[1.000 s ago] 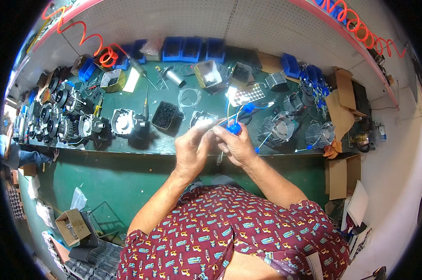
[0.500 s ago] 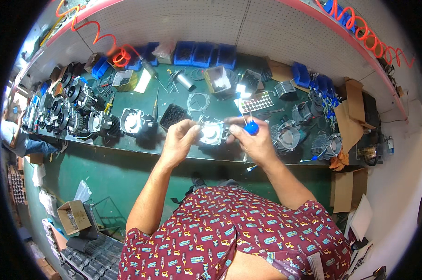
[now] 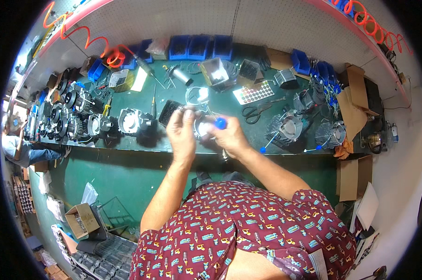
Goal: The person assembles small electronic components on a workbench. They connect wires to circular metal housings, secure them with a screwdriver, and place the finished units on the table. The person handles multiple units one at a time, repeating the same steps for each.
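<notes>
Two hands are meeting at the centre of the frame over the front edge of the green workbench (image 3: pixel 127 161). Between them sits one round metal motor part (image 3: pixel 202 127) — pale and shiny, mostly hidden by fingers. The left hand (image 3: pixel 183 133) is rising with its fingers curled around the part's left side, grasping it, forearm coming up from the lower middle. The right hand (image 3: pixel 232 137) is closing around one blue-handled tool (image 3: pixel 220 123), its blue cap showing at the top of the fist, forearm slanting in from the lower right.

Along the back of the bench, three dark blue bins (image 3: pixel 200 45) are standing side by side at top centre. One pair of black scissors (image 3: pixel 254 110) is lying right of centre, just below one white sheet of coloured dots (image 3: pixel 253 93). At least two finned grey housings (image 3: pixel 289 127) are sitting right of the hands — and a crowded row of similar assemblies (image 3: pixel 64 119), too many to count surely, is filling the left of the frame. One orange coiled hose (image 3: pixel 87 37) is hanging at upper left.
</notes>
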Demonstrator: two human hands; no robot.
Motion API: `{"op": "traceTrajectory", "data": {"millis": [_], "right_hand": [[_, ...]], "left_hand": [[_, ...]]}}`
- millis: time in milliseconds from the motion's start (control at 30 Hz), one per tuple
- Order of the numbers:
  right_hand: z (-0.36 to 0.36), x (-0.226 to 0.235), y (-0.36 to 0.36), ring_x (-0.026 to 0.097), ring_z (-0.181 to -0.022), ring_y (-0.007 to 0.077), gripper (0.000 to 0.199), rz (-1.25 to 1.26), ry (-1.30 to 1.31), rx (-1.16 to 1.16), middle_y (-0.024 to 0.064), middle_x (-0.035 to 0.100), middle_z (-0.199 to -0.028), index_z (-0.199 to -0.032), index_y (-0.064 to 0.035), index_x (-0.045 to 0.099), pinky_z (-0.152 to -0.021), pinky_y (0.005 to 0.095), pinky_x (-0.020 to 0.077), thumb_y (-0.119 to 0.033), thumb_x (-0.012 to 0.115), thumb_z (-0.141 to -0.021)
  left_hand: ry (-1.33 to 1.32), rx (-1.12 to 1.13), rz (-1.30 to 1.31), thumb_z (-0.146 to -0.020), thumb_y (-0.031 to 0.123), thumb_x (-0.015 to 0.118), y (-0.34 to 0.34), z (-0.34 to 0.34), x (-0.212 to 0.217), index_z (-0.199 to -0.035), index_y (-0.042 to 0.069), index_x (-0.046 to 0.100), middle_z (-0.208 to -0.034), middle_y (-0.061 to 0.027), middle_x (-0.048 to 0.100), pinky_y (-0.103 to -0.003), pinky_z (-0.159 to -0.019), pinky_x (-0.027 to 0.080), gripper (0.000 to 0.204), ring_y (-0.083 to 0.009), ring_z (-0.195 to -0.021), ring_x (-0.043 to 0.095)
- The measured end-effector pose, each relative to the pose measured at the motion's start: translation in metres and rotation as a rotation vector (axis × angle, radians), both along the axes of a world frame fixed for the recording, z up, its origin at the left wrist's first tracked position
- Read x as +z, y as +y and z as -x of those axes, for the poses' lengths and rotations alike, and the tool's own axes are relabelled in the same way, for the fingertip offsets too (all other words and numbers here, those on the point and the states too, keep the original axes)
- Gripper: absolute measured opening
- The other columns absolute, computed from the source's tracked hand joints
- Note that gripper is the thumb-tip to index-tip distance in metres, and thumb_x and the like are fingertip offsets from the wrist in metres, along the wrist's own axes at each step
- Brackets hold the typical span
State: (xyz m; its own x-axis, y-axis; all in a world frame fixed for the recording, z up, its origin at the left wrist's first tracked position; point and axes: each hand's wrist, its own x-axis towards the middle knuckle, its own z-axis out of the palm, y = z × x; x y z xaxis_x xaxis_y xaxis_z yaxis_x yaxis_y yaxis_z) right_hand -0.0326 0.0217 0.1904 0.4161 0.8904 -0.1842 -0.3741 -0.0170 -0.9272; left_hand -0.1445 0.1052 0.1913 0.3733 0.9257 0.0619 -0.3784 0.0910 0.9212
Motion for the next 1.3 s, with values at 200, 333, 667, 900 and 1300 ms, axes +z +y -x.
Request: {"op": "traceTrajectory", "data": {"millis": [200,333,667,900,1300], "right_hand": [[-0.054,-0.037,-0.029,0.066,-0.068,0.0112,0.019,0.198,-0.002,-0.342,0.0054,0.072,-0.089,-0.105,0.0013,0.071,-0.064,0.0232,0.0512,-0.008,0.075,-0.089],[-0.042,-0.118,-0.034,0.055,-0.066,0.0071,0.031,0.404,-0.390,-0.400,-0.0008,0.065,-0.076,-0.090,0.0004,0.071,-0.062,0.0261,0.0474,-0.023,0.086,-0.078],[-0.052,-0.125,-0.004,0.066,-0.075,0.0317,0.036,0.396,-0.695,-0.227,0.0172,0.067,-0.084,-0.098,0.0009,0.065,-0.070,0.0407,0.0515,-0.017,0.081,-0.072],[-0.088,-0.136,0.019,0.066,-0.083,0.0208,0.035,0.197,-0.730,0.003,0.0142,0.069,-0.091,-0.105,0.0012,0.068,-0.076,0.0349,0.0522,-0.015,0.079,-0.076],[-0.095,-0.151,0.026,0.067,-0.095,0.0224,0.037,0.024,-0.782,0.007,0.0145,0.070,-0.104,-0.107,0.0035,0.067,-0.087,0.0345,0.0524,-0.012,0.080,-0.076]], "left_hand": [[0.405,0.036,-0.238,-0.107,0.024,0.053,0.064,0.053,-0.033,-0.115,0.001,0.066,-0.082,0.0024,0.059,-0.021,-0.067,0.046,0.027,-0.0036,-0.070,0.047],[0.879,-0.149,-0.350,-0.104,0.012,0.054,0.062,0.074,-0.093,-0.120,-0.003,0.063,-0.075,-0.0016,0.059,-0.029,-0.064,0.045,0.024,-0.0115,-0.068,0.053],[0.955,-0.300,-0.264,-0.099,0.014,0.063,0.055,0.090,-0.154,-0.094,-0.004,0.067,-0.075,-0.0067,0.069,-0.029,-0.061,0.048,0.020,-0.0097,-0.064,0.054],[0.918,-0.336,-0.143,-0.099,0.017,0.064,0.034,0.088,-0.160,-0.084,-0.002,0.062,-0.071,0.0007,0.057,-0.028,-0.062,0.043,0.025,-0.0083,-0.068,0.048],[0.712,-0.431,0.036,-0.100,0.022,0.064,0.041,0.064,-0.160,-0.080,0.003,0.063,-0.073,0.0038,0.057,-0.026,-0.062,0.038,0.028,-0.0060,-0.069,0.045]]}}
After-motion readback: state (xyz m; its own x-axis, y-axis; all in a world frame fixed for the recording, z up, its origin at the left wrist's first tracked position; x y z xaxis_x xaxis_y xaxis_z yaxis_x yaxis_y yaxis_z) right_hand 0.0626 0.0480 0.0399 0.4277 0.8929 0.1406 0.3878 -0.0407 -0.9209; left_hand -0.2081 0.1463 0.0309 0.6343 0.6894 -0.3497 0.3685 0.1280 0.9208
